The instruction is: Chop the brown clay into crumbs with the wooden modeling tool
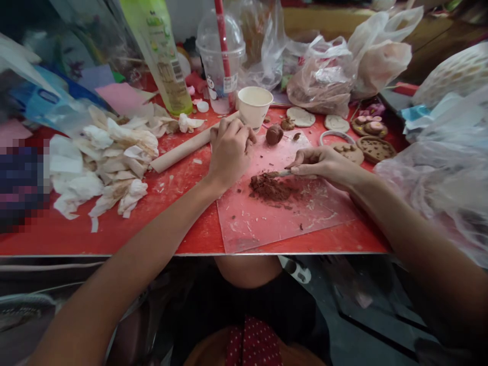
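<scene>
My right hand pinches a thin, pale flat tool between thumb and fingers. Its tip meets a crumbly heap of dark brown clay on a clear plastic sheet. My left hand is closed, fingers curled, at the sheet's far left edge, right in front of a white paper cup. Whether those fingers touch the cup or hold something small is hidden. A rounded lump of brown clay lies behind the heap, to the right of the cup.
A pale rolling stick lies left of my left hand, beside crumpled tissues. A green bottle and a lidded plastic cup stand behind. Clay discs, a ring and plastic bags are on the right.
</scene>
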A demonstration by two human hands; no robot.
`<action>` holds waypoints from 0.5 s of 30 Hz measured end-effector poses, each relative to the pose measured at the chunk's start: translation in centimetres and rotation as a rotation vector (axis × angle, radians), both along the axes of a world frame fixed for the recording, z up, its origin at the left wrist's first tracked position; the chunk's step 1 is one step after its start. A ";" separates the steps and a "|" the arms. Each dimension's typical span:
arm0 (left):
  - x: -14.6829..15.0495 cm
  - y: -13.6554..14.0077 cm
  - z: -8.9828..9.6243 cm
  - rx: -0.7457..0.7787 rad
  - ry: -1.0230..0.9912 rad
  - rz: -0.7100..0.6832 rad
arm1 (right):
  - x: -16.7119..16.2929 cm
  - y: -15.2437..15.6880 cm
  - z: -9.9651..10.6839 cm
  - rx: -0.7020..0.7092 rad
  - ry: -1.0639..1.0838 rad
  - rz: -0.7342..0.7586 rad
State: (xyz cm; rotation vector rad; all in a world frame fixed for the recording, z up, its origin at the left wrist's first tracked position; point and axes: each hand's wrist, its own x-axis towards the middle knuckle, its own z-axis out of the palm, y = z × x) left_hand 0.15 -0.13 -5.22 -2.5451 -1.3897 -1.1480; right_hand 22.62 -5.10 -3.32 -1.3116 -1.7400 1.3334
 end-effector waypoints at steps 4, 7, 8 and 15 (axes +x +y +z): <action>-0.1 0.0 0.1 0.006 0.013 -0.006 | 0.5 -0.1 -0.2 -0.010 0.010 -0.013; 0.0 -0.1 0.2 -0.034 0.042 0.000 | 1.0 -0.4 -0.3 -0.028 0.056 -0.052; 0.0 -0.1 0.2 -0.045 0.049 0.004 | 1.1 -0.5 -0.2 -0.036 0.073 -0.067; -0.1 -0.1 0.0 0.001 0.038 -0.010 | 1.5 -3.3 1.8 0.066 0.152 -0.131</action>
